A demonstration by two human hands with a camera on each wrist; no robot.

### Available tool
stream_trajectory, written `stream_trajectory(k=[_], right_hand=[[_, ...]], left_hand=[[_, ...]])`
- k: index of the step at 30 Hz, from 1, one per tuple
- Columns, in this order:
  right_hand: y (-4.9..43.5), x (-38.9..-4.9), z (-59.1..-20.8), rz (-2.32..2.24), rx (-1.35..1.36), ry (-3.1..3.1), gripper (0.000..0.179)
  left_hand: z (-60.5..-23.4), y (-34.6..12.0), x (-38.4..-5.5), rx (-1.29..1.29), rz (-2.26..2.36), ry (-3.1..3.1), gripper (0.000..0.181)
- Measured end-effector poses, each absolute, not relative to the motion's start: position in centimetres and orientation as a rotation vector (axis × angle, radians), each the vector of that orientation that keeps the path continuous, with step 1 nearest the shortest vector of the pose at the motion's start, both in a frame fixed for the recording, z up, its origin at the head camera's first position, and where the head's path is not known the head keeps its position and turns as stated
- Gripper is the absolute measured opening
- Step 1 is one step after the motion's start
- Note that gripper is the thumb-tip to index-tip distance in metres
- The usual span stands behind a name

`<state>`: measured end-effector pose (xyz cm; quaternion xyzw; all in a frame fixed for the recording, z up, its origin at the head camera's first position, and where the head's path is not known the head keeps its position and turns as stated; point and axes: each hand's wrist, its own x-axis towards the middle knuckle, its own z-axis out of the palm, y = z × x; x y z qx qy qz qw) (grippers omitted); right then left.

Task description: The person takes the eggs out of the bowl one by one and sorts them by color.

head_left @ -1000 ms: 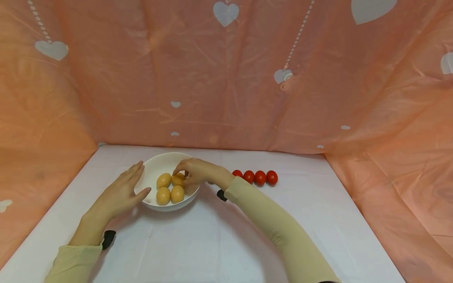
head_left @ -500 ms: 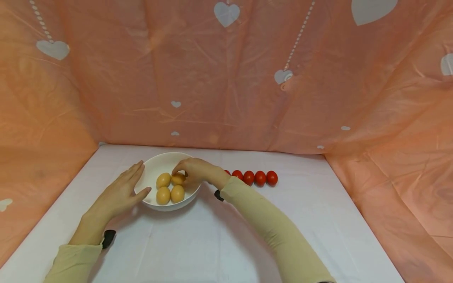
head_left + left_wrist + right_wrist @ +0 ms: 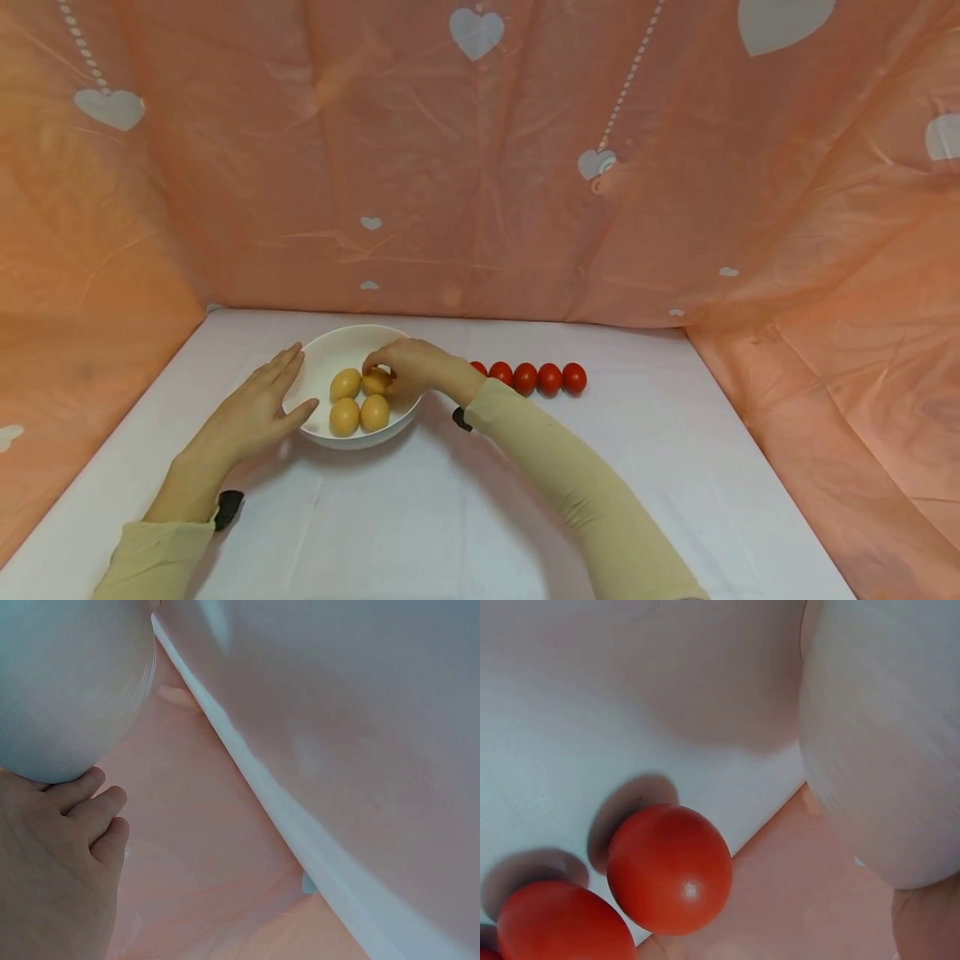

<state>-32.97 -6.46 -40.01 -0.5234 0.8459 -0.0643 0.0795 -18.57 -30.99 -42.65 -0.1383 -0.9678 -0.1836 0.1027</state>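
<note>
"White, that bowl [image 3: 337, 343], set on the left part of the pale tabletop [image 3: 390, 525]. What lies inside?"

"Four yellow egg-shaped pieces, bunched two by two. The right hand [image 3: 416, 367] reaches over the bowl's right rim, thumb and fingers curved round the far right piece [image 3: 377, 381]."

"Is that one lifted?"

"I can't tell. It sits close beside the far left piece [image 3: 346, 385], and the fingers cover some of it. The near left piece [image 3: 344, 417] and near right piece [image 3: 375, 412] lie in plain sight, just in front."

"And the left hand [image 3: 258, 412]?"

"Fingers straight, thumb spread, laid against the bowl's left side with nothing grasped. The left wrist view shows fingertips at the outer wall."

"What gets in the way?"

"Mostly the right arm. Its tan sleeve [image 3: 577, 475] slants up across the table, and the wrist partly hides the left end of the row of red pieces [image 3: 526, 379]. Five show there, side by side, to the right of the bowl and apart from it. From the right wrist, the bowl's wall blocks the gripping fingers; red pieces fill the lower left corner."

"Anything else about?"

"A black wrist mount [image 3: 228, 510] beneath the left wrist, another black mount [image 3: 461, 419] by the right one, and an orange curtain [image 3: 480, 183] with pale hearts behind the table."
</note>
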Motion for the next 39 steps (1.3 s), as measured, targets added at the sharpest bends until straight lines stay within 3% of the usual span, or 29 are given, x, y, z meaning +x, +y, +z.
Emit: stream_trajectory(k=[24,39], right_hand=[[-5.4,-32.4,-39.7,-0.471,-1.535,2.477,0.042],[-2.0,-30.0,-40.1,-0.946,-1.563,2.580,0.044]], left_hand=[[-42.8,-31.0,-18.7,-0.397,-0.531,-2.872,0.085],[-42.9,-31.0,-18.6,-0.433,-0.528,-2.820,0.082]])
